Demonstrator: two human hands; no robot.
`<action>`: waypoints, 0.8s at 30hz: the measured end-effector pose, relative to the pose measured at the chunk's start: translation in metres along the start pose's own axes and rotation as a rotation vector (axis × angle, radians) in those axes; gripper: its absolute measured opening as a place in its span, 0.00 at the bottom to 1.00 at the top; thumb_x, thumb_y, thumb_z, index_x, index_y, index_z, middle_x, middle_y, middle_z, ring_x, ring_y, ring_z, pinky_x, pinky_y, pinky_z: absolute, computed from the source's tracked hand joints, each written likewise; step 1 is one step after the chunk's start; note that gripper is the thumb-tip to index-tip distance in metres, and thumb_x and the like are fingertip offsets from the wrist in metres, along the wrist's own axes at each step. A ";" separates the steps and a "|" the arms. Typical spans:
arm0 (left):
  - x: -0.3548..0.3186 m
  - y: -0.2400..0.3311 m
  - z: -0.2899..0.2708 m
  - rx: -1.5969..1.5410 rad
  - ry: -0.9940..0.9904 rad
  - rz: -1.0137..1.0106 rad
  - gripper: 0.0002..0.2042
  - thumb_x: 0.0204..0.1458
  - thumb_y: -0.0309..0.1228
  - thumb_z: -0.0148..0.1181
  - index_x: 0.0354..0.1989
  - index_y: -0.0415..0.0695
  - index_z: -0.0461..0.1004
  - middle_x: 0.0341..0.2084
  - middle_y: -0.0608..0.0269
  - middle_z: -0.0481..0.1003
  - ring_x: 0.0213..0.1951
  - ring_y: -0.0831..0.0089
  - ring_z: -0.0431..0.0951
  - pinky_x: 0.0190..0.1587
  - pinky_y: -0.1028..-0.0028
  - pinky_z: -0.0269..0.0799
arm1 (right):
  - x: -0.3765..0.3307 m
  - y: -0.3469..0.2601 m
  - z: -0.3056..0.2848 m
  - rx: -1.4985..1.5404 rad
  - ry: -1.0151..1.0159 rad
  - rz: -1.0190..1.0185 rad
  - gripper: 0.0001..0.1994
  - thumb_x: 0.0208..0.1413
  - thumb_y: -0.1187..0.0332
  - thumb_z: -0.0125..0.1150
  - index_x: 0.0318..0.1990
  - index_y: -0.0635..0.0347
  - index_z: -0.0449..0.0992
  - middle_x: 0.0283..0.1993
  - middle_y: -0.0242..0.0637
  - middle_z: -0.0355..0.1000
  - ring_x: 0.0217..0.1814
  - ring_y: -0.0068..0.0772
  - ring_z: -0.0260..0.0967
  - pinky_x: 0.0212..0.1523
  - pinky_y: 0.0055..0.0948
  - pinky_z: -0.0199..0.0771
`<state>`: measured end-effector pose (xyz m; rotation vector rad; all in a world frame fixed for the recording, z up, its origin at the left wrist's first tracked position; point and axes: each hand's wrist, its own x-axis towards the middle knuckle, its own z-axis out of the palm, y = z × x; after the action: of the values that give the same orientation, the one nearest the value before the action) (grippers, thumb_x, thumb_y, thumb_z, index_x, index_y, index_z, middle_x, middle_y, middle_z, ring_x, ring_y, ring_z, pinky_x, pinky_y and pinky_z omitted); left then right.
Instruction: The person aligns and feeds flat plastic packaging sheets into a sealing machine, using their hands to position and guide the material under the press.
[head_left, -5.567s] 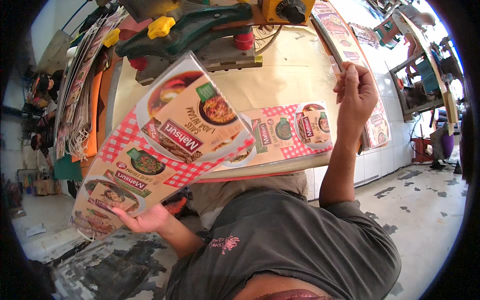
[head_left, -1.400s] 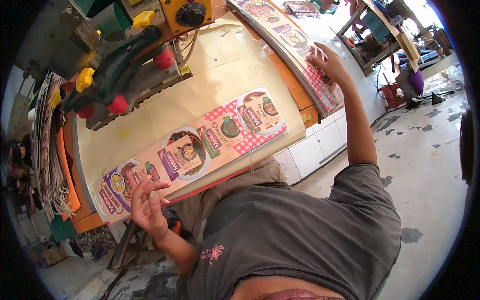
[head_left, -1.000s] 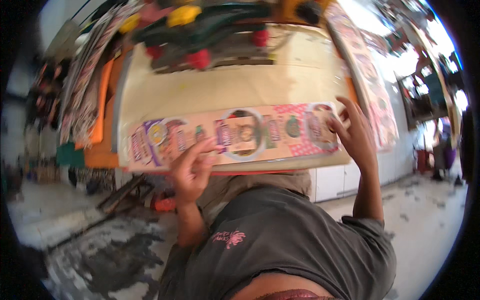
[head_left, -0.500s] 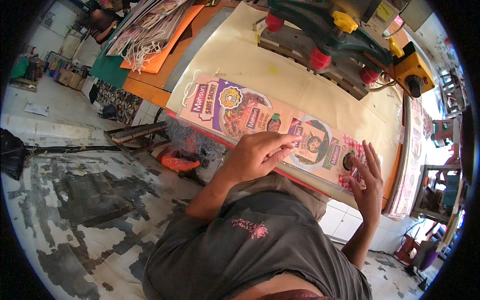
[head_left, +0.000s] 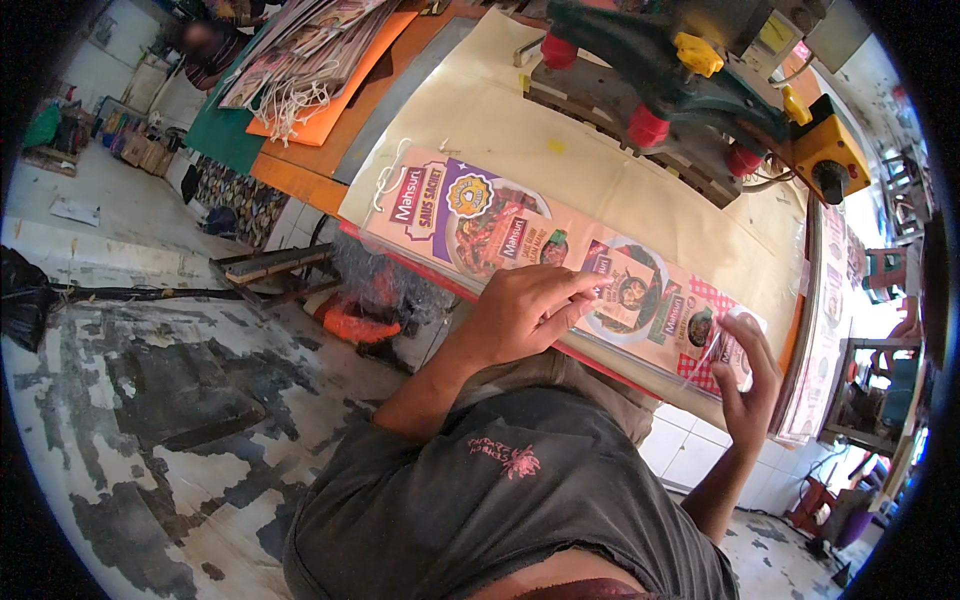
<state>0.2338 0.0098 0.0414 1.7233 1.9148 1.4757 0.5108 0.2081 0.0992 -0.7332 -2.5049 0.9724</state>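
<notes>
A long printed strip (head_left: 420, 212) with food pictures lies in front of me at the table's near edge, under what looks like clear plastic, with a white cord (head_left: 385, 178) at its left end. My left hand (head_left: 530, 312) rests over the strip's middle, its fingers curled and pressed to the thumb; whatever is between them is too small to make out. At the strip's right end is my right hand (head_left: 750, 375), fingers bent over the red-checked corner and thumb apart from them, with nothing visibly gripped.
Beyond the strip stands a dark green press-like machine (head_left: 620, 60) with red knobs and a yellow control box (head_left: 828, 150). Stacked printed sheets with cords (head_left: 300, 70) lie on an orange board at the far left. Another person (head_left: 215, 55) is in the background.
My right hand's fingers have bent down from a raised, stretched position onto the strip's right end. My left hand keeps nearly the same pose, and the view has shifted slightly.
</notes>
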 end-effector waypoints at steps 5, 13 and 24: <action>-0.007 0.003 -0.005 -0.041 -0.052 -0.077 0.14 0.60 0.25 0.64 0.55 0.42 0.79 0.39 0.58 0.84 0.35 0.66 0.85 0.40 0.69 0.80 | 0.027 0.007 0.029 -0.489 0.061 -0.126 0.45 0.41 0.50 0.79 0.68 0.61 0.70 0.67 0.49 0.69 0.67 0.54 0.66 0.63 0.48 0.70; -0.040 -0.021 -0.038 -0.198 0.568 -0.257 0.11 0.67 0.26 0.58 0.53 0.36 0.79 0.39 0.58 0.84 0.41 0.71 0.83 0.43 0.72 0.79 | 0.041 -0.003 0.029 -0.401 0.107 -0.098 0.42 0.29 0.51 0.82 0.53 0.63 0.72 0.49 0.44 0.69 0.53 0.52 0.67 0.52 0.50 0.70; -0.031 -0.032 -0.098 -0.194 1.202 -0.189 0.29 0.66 0.32 0.58 0.72 0.38 0.55 0.69 0.46 0.64 0.69 0.58 0.66 0.69 0.60 0.62 | 0.022 -0.010 -0.008 0.012 0.429 0.079 0.12 0.50 0.81 0.74 0.38 0.62 0.75 0.34 0.30 0.71 0.34 0.18 0.70 0.34 0.20 0.69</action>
<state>0.1553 -0.0630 0.0518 0.4615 2.0872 2.8148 0.4934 0.2186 0.1146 -0.9322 -2.1092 0.7575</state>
